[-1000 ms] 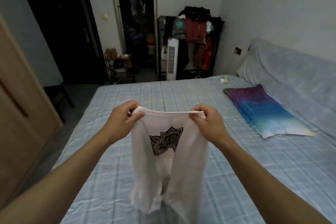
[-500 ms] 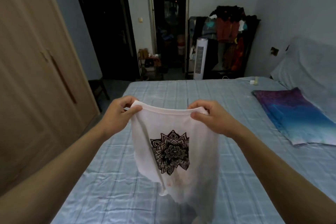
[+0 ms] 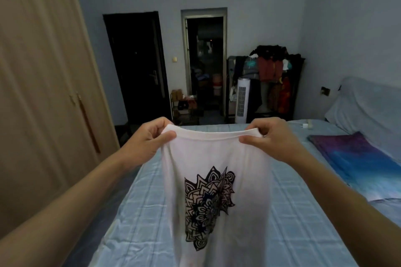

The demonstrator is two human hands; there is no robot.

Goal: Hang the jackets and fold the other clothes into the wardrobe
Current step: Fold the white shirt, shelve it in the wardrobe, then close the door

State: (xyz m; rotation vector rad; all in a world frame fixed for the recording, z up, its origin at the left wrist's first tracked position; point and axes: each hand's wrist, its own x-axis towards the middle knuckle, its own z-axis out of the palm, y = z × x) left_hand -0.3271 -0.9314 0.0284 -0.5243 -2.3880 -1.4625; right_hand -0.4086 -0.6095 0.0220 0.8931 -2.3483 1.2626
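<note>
Two hands (image 3: 149, 140) (image 3: 275, 138) pinching shirt (image 3: 249, 180), hem cropped

Left grip (image 3: 147, 141) and right grip (image 3: 275, 138) bare, forearms (image 3: 71, 195) bare too

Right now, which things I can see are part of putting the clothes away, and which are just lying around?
Part of the job: white printed shirt, pinched at its top edge by left hand and right hand; wardrobe, doors shut.
Just lying about: tower fan, loaded clothes rack, purple-blue cloth on the bed, white charger.
</note>
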